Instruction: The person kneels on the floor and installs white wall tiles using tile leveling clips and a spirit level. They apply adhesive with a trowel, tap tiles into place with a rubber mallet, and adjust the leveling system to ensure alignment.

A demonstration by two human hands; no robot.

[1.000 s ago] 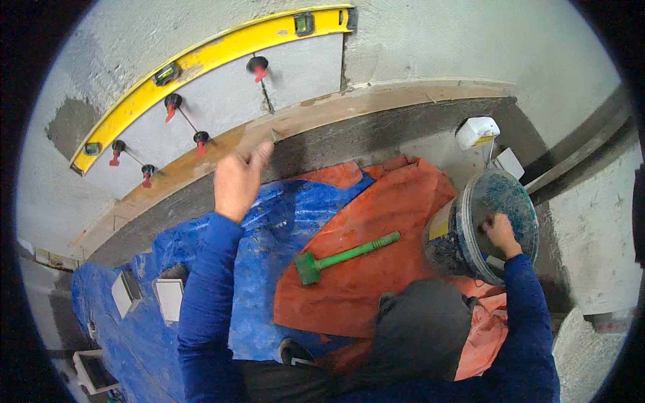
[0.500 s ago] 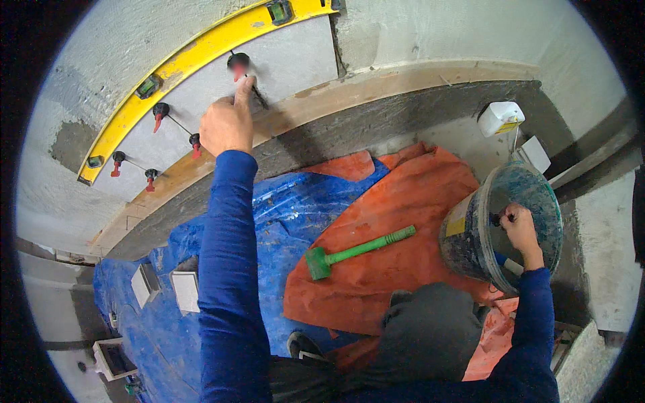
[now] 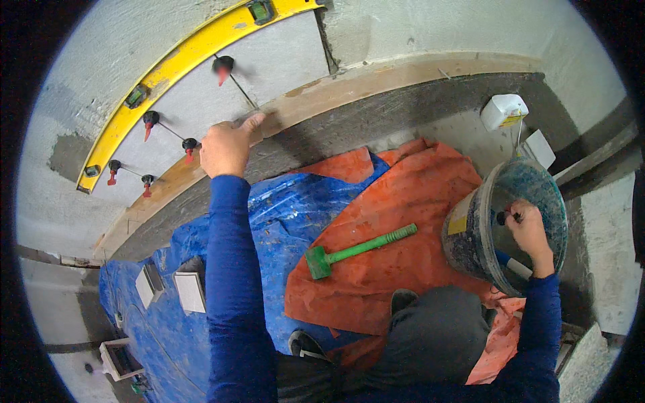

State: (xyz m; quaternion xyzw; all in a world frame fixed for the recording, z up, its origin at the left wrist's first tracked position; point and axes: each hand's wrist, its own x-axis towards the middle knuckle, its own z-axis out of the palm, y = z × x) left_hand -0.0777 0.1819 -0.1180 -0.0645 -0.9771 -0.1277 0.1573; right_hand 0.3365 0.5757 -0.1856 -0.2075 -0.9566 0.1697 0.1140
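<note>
The right hand (image 3: pixel 529 234), just past 3 o'clock, is closed on a small black piece (image 3: pixel 516 217), held inside the mouth of a bucket (image 3: pixel 463 245); the fingers hide too much of the piece to tell its long axis. The bucket shows its base toward 9 o'clock, its mouth toward 3. The left hand (image 3: pixel 227 149), at 10 o'clock, lies against the wooden strip (image 3: pixel 403 74) with fingers curled and thumb aimed at 2; whether it grips anything cannot be told. Above it, grey tiles (image 3: pixel 285 54) carry black-and-red clips (image 3: pixel 224 66), their red tails pointing roughly to 6. Along the tiles' upper edge the yellow level (image 3: pixel 178 64) bows from 9 o'clock up to 12. Near 5 o'clock, a green mallet (image 3: pixel 363 247) points its handle between 2 and 3.
</note>
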